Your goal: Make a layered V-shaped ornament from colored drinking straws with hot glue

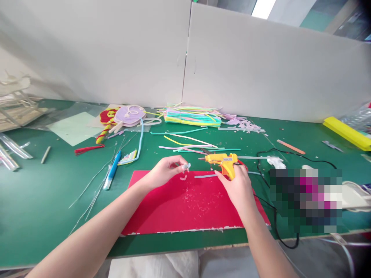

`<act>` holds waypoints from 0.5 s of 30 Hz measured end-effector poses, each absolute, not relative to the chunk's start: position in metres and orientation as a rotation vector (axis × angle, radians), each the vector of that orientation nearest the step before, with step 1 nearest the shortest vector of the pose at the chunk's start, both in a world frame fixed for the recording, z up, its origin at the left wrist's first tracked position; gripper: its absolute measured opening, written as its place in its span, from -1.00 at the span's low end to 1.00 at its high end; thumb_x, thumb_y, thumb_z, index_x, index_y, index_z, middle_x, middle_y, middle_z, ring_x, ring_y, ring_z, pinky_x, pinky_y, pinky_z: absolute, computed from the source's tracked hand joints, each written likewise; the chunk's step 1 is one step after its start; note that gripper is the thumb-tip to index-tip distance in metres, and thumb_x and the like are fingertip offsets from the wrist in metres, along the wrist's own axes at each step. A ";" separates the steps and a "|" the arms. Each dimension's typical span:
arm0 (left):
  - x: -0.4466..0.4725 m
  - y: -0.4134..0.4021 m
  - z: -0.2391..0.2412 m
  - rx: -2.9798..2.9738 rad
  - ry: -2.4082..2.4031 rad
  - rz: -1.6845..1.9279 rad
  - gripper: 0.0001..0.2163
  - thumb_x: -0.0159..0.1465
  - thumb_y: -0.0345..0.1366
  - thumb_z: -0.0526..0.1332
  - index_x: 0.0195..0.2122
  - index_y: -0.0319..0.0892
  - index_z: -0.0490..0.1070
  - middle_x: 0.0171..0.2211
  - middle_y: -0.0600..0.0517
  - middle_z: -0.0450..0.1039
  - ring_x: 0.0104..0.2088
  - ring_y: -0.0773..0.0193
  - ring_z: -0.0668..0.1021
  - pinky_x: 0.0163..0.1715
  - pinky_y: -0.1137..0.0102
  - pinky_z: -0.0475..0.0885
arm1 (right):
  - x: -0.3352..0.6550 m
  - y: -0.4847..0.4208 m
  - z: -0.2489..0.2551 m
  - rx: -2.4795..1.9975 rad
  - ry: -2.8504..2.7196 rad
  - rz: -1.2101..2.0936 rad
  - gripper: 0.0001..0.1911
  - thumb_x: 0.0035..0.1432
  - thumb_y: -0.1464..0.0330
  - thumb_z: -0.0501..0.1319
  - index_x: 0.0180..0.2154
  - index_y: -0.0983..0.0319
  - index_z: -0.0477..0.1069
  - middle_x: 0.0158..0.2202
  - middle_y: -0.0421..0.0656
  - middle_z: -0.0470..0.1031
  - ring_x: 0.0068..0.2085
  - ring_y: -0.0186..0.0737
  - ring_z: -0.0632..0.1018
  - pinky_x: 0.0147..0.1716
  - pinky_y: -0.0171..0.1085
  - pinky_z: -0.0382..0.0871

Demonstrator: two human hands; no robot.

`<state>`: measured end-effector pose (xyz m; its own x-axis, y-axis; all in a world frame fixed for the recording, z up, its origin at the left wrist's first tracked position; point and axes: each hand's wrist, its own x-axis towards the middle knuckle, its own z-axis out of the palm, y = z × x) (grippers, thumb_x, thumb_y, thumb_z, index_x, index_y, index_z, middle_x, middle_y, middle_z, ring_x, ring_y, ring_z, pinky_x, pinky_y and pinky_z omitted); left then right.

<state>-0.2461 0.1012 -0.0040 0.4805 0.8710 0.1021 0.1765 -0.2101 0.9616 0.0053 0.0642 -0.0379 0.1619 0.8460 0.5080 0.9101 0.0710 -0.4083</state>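
My left hand (165, 172) hovers over the far edge of a red mat (185, 208) and pinches a small pale strip piece (187, 166) between its fingertips. Just below it a second short pale piece (183, 177) lies on the mat. My right hand (237, 187) is wrapped round the handle of a yellow glue gun (222, 159), whose nozzle points left toward the pinched piece. A light blue strip (205, 176) lies on the mat under the gun.
Loose coloured strips (188, 144) and a bundle of them (191, 116) lie behind on the green table (43, 200). A lilac and red-yellow craft piece (124, 116), a blue pen (112, 170), thin wires and a black cord (275, 216) are nearby. Cardboard walls stand at the back.
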 end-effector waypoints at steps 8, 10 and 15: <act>-0.249 0.112 -0.013 1.725 1.110 0.898 -0.75 0.24 -0.12 0.13 -0.37 -0.21 0.39 -0.40 0.03 0.46 -0.36 0.30 0.47 -0.30 0.42 0.35 | -0.013 0.057 -0.013 -1.716 -1.818 -0.205 -0.71 0.18 0.26 0.13 -0.13 0.29 0.42 -0.11 0.08 0.37 -0.05 0.07 0.40 -0.09 0.00 0.33; -0.250 0.113 -0.014 1.749 1.126 0.895 -0.76 0.25 -0.13 0.12 -0.37 -0.21 0.40 -0.39 0.03 0.46 -0.35 0.30 0.48 -0.30 0.42 0.34 | -0.025 0.061 -0.011 -1.557 -1.899 0.060 -0.82 0.19 0.35 0.12 -0.22 0.23 0.45 -0.20 -0.02 0.43 -0.11 -0.06 0.46 -0.12 -0.10 0.37; -0.258 0.116 -0.011 1.900 1.106 0.783 -0.79 0.25 -0.17 0.13 -0.35 -0.19 0.43 -0.38 0.03 0.47 -0.32 0.27 0.48 -0.28 0.41 0.33 | -0.048 0.077 -0.016 -1.279 -2.028 0.695 -0.90 0.13 0.42 0.19 -0.35 0.19 0.49 -0.35 -0.18 0.48 -0.30 -0.26 0.52 -0.26 -0.27 0.43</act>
